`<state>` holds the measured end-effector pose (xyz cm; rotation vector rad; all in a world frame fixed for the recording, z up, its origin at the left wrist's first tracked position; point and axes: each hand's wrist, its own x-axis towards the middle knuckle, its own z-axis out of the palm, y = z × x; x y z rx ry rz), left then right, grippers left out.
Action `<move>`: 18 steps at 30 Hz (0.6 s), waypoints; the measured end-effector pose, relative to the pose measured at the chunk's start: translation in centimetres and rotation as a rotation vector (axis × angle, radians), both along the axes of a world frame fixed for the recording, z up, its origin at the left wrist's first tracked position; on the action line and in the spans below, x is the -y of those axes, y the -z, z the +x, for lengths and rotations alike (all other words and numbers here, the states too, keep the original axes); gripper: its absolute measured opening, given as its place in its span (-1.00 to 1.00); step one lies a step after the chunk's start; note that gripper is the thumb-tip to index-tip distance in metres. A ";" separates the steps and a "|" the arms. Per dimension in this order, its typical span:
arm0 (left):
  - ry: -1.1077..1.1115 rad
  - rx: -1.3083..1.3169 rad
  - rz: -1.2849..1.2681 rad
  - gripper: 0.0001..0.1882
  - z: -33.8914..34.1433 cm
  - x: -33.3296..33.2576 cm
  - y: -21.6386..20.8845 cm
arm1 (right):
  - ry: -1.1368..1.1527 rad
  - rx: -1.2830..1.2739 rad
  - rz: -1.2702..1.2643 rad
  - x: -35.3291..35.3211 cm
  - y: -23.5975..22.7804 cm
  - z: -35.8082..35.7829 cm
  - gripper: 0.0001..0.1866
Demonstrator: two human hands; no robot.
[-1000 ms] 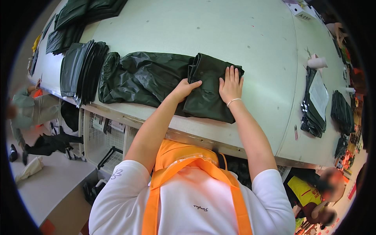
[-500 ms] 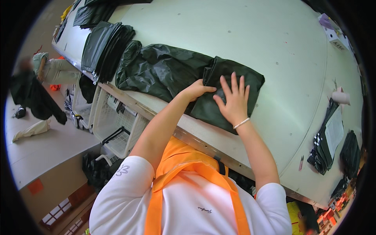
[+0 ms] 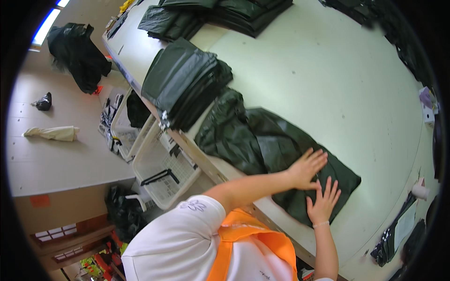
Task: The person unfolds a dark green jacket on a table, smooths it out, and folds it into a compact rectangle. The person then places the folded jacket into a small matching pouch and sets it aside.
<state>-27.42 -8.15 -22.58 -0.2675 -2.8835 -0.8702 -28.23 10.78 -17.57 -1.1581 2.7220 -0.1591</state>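
Pale green surface (image 3: 328,70) carried a dark green garment (image 3: 262,145) stretching left from both hands; left hand (image 3: 307,167) and right hand (image 3: 322,202) pressed flat, fingers spread, grasping nothing.

Materials: dark cloth on a pale table.
We see a slightly glossy, creased dark-green garment (image 3: 262,145) lying on a smooth matt tabletop (image 3: 337,79).

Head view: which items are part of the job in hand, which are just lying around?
In hand:
left hand
right hand
dark green garment, both palms flat on it

Lying about:
stack of folded garments
white baskets
black bag on floor
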 end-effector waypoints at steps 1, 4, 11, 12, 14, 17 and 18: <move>0.010 0.017 0.033 0.00 0.2 0.4 -0.8 | -0.002 0.003 0.021 0.0 -0.1 0.1 -0.28; 0.237 -0.006 0.072 0.03 1.8 2.4 -4.3 | -0.015 -0.011 0.090 0.2 0.0 0.1 -0.26; 0.434 0.020 0.444 -0.11 2.7 13.0 -11.5 | -0.123 0.396 0.943 6.8 -6.7 -3.7 -0.04; 0.330 -0.096 0.506 -0.17 2.0 18.2 -13.9 | -0.183 0.476 1.081 9.0 -8.0 -5.3 -0.04; 0.010 -0.088 0.354 -0.29 0.8 29.1 -16.0 | -0.099 0.790 1.178 18.5 -9.3 -12.3 -0.28; -0.431 -0.110 0.127 -0.45 0.6 45.0 -14.3 | -0.057 0.578 0.233 31.8 -8.9 -20.8 -0.61; -0.521 -0.108 0.007 -0.53 1.0 48.8 -14.1 | -0.008 0.547 -0.087 36.8 -8.0 -23.3 -0.65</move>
